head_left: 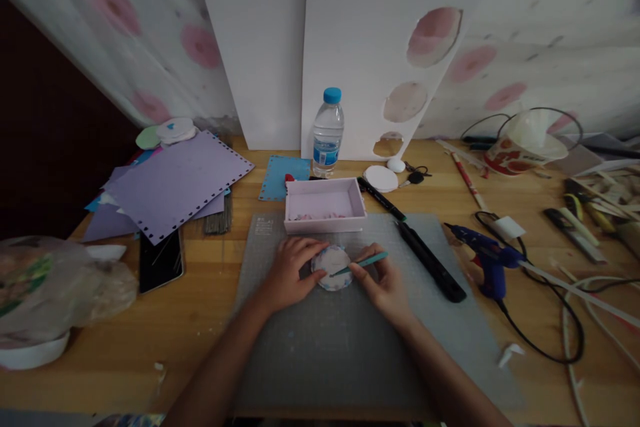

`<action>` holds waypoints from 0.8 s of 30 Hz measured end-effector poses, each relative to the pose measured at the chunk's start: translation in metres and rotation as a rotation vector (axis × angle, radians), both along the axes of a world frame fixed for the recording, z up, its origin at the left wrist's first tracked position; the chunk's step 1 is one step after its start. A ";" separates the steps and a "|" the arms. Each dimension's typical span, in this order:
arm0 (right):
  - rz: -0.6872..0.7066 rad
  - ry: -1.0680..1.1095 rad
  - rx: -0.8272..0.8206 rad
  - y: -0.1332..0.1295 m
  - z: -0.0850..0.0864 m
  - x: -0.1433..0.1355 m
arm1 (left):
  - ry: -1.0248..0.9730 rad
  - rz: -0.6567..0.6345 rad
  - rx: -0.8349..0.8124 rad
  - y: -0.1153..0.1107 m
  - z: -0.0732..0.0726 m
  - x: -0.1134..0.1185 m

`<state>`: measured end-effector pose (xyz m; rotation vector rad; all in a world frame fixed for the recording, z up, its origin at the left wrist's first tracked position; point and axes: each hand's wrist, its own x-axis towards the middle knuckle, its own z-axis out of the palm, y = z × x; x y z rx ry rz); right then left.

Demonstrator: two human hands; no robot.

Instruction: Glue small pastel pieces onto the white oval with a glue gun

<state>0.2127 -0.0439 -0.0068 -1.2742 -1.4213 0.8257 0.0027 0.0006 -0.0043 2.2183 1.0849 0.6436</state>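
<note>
1. Gripwise, the left hand [289, 273] lies with fingers spread and curled over the left rim of the small round disc [332, 268], pinning it flat on the grey cutting mat [320, 347] in the middle of the worktop [210, 293].
2. That disc sits just in front of the pale pink tray [325, 204], between both hands. To my eye the holding fingers would do best to stay on the rim, clear of where the tip works.
3. On the other side, the right hand [383, 283] has its grip pressed together on the teal tool [361, 263], pinched like a pen, its tip touching the disc's face. I cannot tell whether it is a blade or a pen.
4. A low angle and light pressure look wise here; the disc is small and could spin under a hard push.
5. Further right lie a black ruler-like bar [430, 261] and a blue glue gun [487, 259], its cable trailing near the mat's edge, worth keeping away from the elbow.
</note>
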 end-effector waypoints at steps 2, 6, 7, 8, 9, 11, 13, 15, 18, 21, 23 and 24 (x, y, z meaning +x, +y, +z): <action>0.003 0.002 -0.002 0.000 -0.001 0.000 | 0.007 0.004 0.002 0.000 0.000 0.000; 0.008 0.016 -0.020 -0.001 -0.003 0.000 | 0.016 0.007 0.007 0.001 0.000 0.000; 0.006 0.022 -0.021 -0.001 -0.003 0.000 | 0.016 0.005 0.009 0.001 0.000 0.001; 0.004 0.028 -0.020 -0.001 -0.004 0.000 | 0.014 0.003 0.011 0.001 0.000 0.001; 0.002 0.033 -0.018 -0.001 -0.004 0.000 | 0.013 0.001 0.012 0.001 0.000 0.001; 0.003 0.044 -0.018 -0.001 -0.005 0.000 | 0.009 0.000 0.014 0.001 -0.001 0.001; 0.003 0.058 -0.019 -0.001 -0.006 0.000 | 0.011 0.002 0.014 0.001 -0.001 0.001; -0.003 0.074 -0.015 -0.001 -0.006 -0.001 | 0.013 0.002 0.014 0.001 -0.002 0.001; -0.007 0.082 -0.013 -0.001 -0.006 -0.001 | 0.013 -0.001 0.017 0.001 -0.002 0.000; -0.005 0.078 -0.022 -0.001 -0.006 -0.001 | 0.014 0.002 0.022 0.001 -0.002 0.000; -0.003 0.071 -0.015 -0.001 -0.005 -0.001 | 0.013 0.002 0.025 0.001 -0.002 0.001; -0.001 0.067 -0.013 -0.001 -0.005 -0.001 | 0.012 0.001 0.025 0.001 -0.002 0.001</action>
